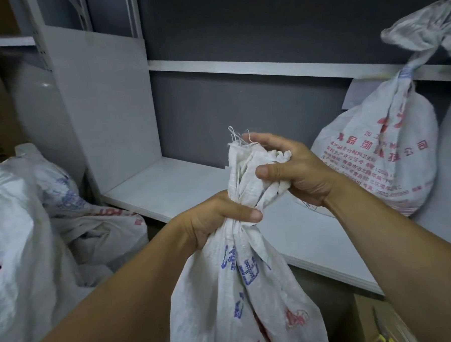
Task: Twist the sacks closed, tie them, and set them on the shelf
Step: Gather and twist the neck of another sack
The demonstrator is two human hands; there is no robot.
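A white woven sack (241, 287) with blue and red print hangs in front of me, its neck gathered and twisted. My left hand (216, 218) grips the neck low down, thumb across the front. Just above it, my right hand (294, 167) grips the bunched open end of the sack, where frayed threads stick up. The white shelf board (168, 189) lies behind the sack. A tied sack (380, 157) with red print stands on the shelf at the right, its twisted top flaring above the knot.
Several more white sacks (39, 220) lie slumped at the left, beside the shelf's white side panel (106, 104). A higher shelf rail (266, 69) crosses the grey back wall. A cardboard box (384, 324) sits at the bottom right below the shelf edge.
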